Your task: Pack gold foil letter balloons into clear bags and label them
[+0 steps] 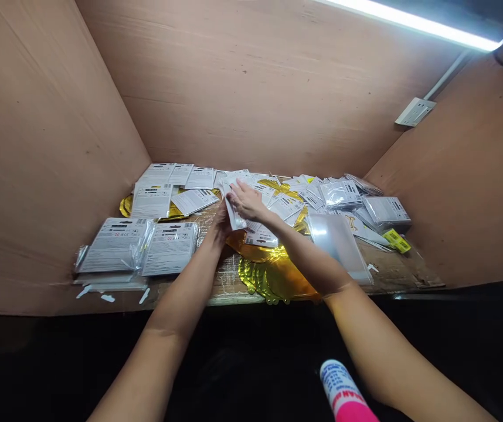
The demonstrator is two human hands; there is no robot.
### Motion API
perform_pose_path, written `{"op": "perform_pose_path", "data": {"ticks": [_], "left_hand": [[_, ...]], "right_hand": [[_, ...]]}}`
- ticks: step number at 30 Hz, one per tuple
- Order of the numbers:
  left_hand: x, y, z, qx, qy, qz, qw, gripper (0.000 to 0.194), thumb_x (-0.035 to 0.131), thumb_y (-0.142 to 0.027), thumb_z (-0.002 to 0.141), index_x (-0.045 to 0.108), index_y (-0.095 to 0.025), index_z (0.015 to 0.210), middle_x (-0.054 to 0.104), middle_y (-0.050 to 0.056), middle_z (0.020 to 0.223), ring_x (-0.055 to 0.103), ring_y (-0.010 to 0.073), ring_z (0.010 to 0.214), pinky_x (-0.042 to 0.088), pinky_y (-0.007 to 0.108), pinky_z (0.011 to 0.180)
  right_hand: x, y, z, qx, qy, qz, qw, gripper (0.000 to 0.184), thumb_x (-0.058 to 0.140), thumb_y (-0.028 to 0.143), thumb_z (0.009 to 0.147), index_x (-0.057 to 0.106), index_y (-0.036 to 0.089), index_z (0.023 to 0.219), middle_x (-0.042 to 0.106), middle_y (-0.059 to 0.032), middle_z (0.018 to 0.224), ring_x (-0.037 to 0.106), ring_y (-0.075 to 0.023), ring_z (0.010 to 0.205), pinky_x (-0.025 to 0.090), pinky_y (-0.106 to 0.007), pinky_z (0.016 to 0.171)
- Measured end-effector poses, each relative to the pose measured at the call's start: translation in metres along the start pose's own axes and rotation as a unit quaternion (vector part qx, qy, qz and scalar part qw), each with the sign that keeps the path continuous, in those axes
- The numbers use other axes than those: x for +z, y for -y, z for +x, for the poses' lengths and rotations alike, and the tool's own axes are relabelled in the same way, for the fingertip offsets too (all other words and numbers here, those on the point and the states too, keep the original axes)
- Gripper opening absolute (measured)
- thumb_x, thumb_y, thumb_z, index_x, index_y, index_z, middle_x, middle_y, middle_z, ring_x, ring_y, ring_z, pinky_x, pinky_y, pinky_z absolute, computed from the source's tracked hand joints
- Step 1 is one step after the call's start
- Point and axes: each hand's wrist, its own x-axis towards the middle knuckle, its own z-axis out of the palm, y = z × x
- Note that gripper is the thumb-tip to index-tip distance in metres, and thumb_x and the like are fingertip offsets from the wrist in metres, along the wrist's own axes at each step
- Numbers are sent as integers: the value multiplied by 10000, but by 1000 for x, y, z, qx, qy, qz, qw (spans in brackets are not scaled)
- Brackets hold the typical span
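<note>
Near the middle of the work surface, a white printed card packet (234,218) stands tilted on edge between my hands. My left hand (221,223) is closed around its left side, with the fingers mostly hidden behind it. Against the packet's upper face lies my right hand (249,202), its fingers stretched out flat. Shiny gold foil pieces (278,275) lie in a fanned pile below my right forearm. More loose white printed cards (285,208) are scattered just right of my hands.
Stacks of wrapped cards (117,246) stand at the left front. Clear plastic sleeves (337,246), bagged packs (386,211) and a yellow label (396,240) lie on the right. Wooden panels (242,88) enclose three sides. A white-and-pink tube (343,390) is in the foreground.
</note>
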Motion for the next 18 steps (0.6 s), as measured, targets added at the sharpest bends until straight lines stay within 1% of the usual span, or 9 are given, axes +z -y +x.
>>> {"op": "perform_pose_path", "data": {"ticks": [3, 5, 7, 9, 11, 13, 15, 16, 18], "left_hand": [[-7, 0, 9, -14, -78, -39, 996, 312, 879, -396, 894, 751, -188, 1088, 822, 91, 961, 793, 230, 986, 662, 364, 917], [-11, -6, 15, -16, -132, -75, 988, 300, 836, -397, 923, 748, -195, 1127, 837, 91, 1033, 789, 221, 1050, 652, 359, 959], [-13, -12, 18, -20, -142, -100, 985, 286, 770, -409, 955, 756, -194, 1143, 843, 97, 1078, 785, 236, 1111, 641, 383, 1001], [-13, -16, 19, -11, -128, -127, 984, 254, 709, -393, 971, 765, -189, 1111, 845, 94, 1074, 789, 243, 1113, 632, 397, 1031], [-11, -15, 16, 0, -116, -142, 983, 222, 693, -363, 966, 760, -182, 1076, 843, 87, 1046, 796, 231, 1056, 627, 399, 1044], [-6, -9, 11, -21, -90, -114, 989, 212, 746, -347, 937, 745, -171, 1055, 836, 93, 1014, 795, 225, 983, 631, 414, 1031], [-1, 0, 4, -30, -53, -54, 997, 260, 834, -312, 875, 725, -167, 1062, 831, 97, 1015, 787, 220, 936, 637, 420, 1003], [1, 4, 2, -16, -44, -22, 999, 308, 878, -277, 830, 709, -172, 1065, 828, 90, 1018, 782, 211, 916, 638, 409, 986], [4, 10, -2, 42, -56, 32, 997, 427, 938, -199, 739, 668, -187, 1071, 821, 62, 1009, 772, 183, 870, 634, 368, 949]], "right_hand": [[-11, -14, 7, 87, -53, -118, 988, 742, 382, 756, 1084, 654, 178, 1461, 545, -249, 1608, 469, -439, 1509, 349, -694, 1213], [-18, -30, 2, 143, -16, -141, 979, 730, 675, 759, 940, 711, 116, 1282, 662, -294, 1402, 577, -456, 1362, 391, -658, 1173], [-23, -46, -10, 165, 40, -111, 979, 615, 888, 626, 774, 724, 122, 1086, 746, -243, 1162, 666, -415, 1181, 465, -561, 1104], [-30, -58, -22, 163, 55, -60, 983, 400, 858, 501, 800, 681, 164, 925, 749, -133, 944, 696, -313, 979, 530, -412, 945], [-37, -63, -30, 148, 35, -27, 988, 294, 687, 472, 921, 618, 189, 876, 695, -58, 842, 651, -221, 820, 515, -307, 769], [-42, -64, -33, 119, -9, 47, 992, 309, 574, 497, 970, 571, 200, 888, 641, -21, 807, 584, -168, 722, 470, -263, 669], [-44, -63, -28, 98, -54, 139, 984, 396, 537, 594, 977, 546, 210, 881, 610, -14, 794, 552, -155, 684, 456, -256, 637], [-44, -64, -24, 110, -75, 163, 978, 451, 512, 650, 981, 545, 214, 871, 613, -22, 796, 563, -162, 689, 468, -264, 643], [-42, -68, -15, 174, -116, 139, 968, 536, 461, 723, 993, 576, 209, 897, 669, -77, 876, 639, -214, 794, 531, -314, 723]]}}
